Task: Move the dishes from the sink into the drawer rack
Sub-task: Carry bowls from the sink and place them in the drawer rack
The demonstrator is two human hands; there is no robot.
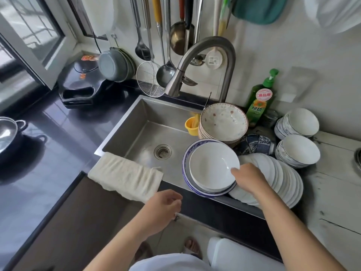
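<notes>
So the white bowl is sitting on a blue-rimmed plate at the right end of the sink, and its near rim is being pinched by the right hand, thumb inside, the other fingers hidden behind it. The left hand is held loosely curled at the counter's front edge, nothing in it as far as can be seen. Glazed ceramic like that is probably slick if wet, stiff and chippable, so the rim with fingers hooked under the wall looks like the spot to be grabbed. It's tight on that side: fanned white plates just right, stacked speckled bowls just behind, faucet overhead. Open room is left over the drain. The drawer rack isn't in view.
</notes>
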